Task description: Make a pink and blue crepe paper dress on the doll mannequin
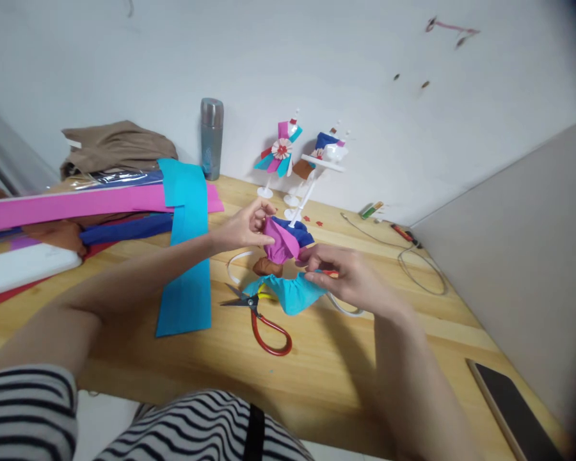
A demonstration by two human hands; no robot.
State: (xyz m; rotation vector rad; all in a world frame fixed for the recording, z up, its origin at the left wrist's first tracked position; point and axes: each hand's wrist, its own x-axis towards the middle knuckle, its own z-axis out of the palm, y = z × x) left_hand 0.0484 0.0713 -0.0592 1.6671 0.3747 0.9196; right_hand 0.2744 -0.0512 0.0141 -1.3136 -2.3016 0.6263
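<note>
My left hand (244, 225) pinches a small paper figure on a white stand (301, 205), wrapped in magenta paper (281, 241) and dark blue paper (295, 232). My right hand (345, 274) is closed on the gathered edge of a turquoise paper piece (292, 293) just below the figure. A brown paper scrap (267, 267) lies under the figure. Red-handled scissors (259, 317) rest on the wooden table (317, 371) beneath my hands.
Two finished paper figures (281, 153) (327, 150) on white stands stand by the wall. A turquoise paper strip (185, 256), pink sheets (77, 205) and other coloured paper lie left. A steel flask (212, 137), a cable (422, 269) and a phone (518, 410) are also on the table.
</note>
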